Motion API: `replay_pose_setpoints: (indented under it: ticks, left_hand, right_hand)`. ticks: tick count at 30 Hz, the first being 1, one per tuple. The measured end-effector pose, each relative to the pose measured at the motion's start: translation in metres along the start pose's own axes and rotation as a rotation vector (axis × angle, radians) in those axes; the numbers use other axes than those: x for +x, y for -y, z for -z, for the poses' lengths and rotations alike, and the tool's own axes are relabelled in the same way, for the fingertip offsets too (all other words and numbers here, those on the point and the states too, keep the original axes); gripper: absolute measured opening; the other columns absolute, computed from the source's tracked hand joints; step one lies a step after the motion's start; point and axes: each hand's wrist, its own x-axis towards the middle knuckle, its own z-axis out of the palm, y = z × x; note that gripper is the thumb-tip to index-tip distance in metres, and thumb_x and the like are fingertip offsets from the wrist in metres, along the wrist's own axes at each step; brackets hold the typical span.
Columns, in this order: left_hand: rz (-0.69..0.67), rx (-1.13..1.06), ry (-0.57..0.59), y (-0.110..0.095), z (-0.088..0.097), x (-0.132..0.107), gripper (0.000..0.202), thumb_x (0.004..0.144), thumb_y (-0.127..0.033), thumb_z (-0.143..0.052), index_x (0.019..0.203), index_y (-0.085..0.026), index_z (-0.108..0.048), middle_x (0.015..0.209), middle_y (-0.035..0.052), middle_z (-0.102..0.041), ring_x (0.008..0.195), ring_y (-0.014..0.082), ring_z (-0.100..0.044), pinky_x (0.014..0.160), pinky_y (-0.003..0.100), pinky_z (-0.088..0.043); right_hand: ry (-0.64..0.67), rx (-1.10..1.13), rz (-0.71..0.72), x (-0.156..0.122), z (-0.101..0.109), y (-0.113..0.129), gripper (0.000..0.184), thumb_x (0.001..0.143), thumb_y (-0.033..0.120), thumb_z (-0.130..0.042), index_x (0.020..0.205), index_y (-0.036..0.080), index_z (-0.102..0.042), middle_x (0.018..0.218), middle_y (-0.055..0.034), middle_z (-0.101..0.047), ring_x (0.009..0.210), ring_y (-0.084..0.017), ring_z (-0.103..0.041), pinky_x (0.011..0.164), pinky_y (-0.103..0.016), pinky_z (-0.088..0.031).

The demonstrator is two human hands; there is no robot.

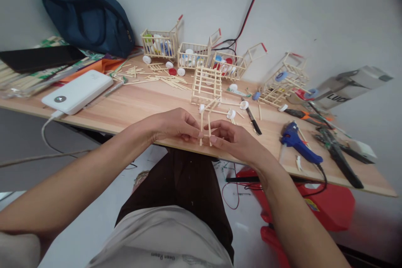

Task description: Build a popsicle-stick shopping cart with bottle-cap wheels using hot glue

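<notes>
A miniature shopping cart [206, 86] made of thin wooden sticks stands at the table's middle. Its two long handle sticks point toward me, with a short crosspiece between them near the ends. My left hand [177, 124] pinches the left handle stick by that crosspiece. On the other side, my right hand [234, 137] grips the right stick between thumb and fingers. Beside the cart, white caps [231, 114] are joined to sticks as wheels. A black marker [251, 118] lies to the right of these.
Similar stick carts [159, 44] filled with caps line the back. Loose sticks [171, 81] lie behind my left hand. A white power bank [77, 91] and blue bag [88, 16] are left. Rightward lie a blue glue gun [300, 144], cutters [339, 157] and orange-handled pliers [309, 116].
</notes>
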Motion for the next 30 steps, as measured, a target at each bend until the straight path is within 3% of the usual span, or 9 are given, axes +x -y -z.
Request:
replay_pose_setpoints:
  ticks: [9, 17, 26, 30]
  left_hand:
    - [0.003, -0.009, 0.001, 0.0011, -0.0003, 0.0002, 0.02, 0.064, -0.033, -0.075, 0.064, -0.013, -0.069, 0.061, 0.0001, -0.064, 0.055, 0.0074, -0.051, 0.056, 0.019, -0.039]
    - [-0.006, 0.004, 0.012, 0.0018, 0.0002, 0.0011, 0.013, 0.065, -0.027, -0.072, 0.064, -0.014, -0.07, 0.061, 0.0001, -0.064, 0.056, 0.0076, -0.052, 0.055, 0.019, -0.039]
    - [-0.001, 0.011, -0.01, -0.0002, -0.0012, -0.0004, 0.012, 0.064, -0.026, -0.071, 0.064, -0.014, -0.07, 0.06, 0.0002, -0.064, 0.055, 0.0076, -0.052, 0.054, 0.018, -0.038]
    - [0.002, 0.022, -0.005, 0.0008, -0.0007, 0.0002, 0.014, 0.066, -0.028, -0.072, 0.065, -0.014, -0.07, 0.06, -0.0003, -0.063, 0.055, 0.007, -0.051, 0.055, 0.017, -0.039]
  right_hand:
    - [-0.021, 0.053, 0.035, -0.0007, -0.0045, -0.0015, 0.034, 0.077, 0.04, -0.068, 0.101, 0.02, -0.057, 0.09, -0.0021, -0.065, 0.073, -0.012, -0.056, 0.066, -0.026, -0.043]
    - [-0.055, 0.057, 0.022, 0.0008, -0.0071, -0.0015, 0.027, 0.075, 0.039, -0.069, 0.089, 0.02, -0.054, 0.079, 0.0012, -0.06, 0.067, -0.011, -0.052, 0.062, -0.025, -0.04]
    - [-0.132, -0.029, -0.022, 0.0014, -0.0075, -0.0014, 0.019, 0.076, 0.038, -0.063, 0.081, 0.021, -0.056, 0.074, 0.0005, -0.062, 0.067, -0.013, -0.056, 0.062, -0.027, -0.043]
    - [-0.137, 0.01, -0.045, 0.0013, -0.0091, -0.0023, 0.02, 0.076, 0.037, -0.063, 0.085, 0.021, -0.057, 0.081, -0.0019, -0.066, 0.073, -0.015, -0.061, 0.068, -0.03, -0.047]
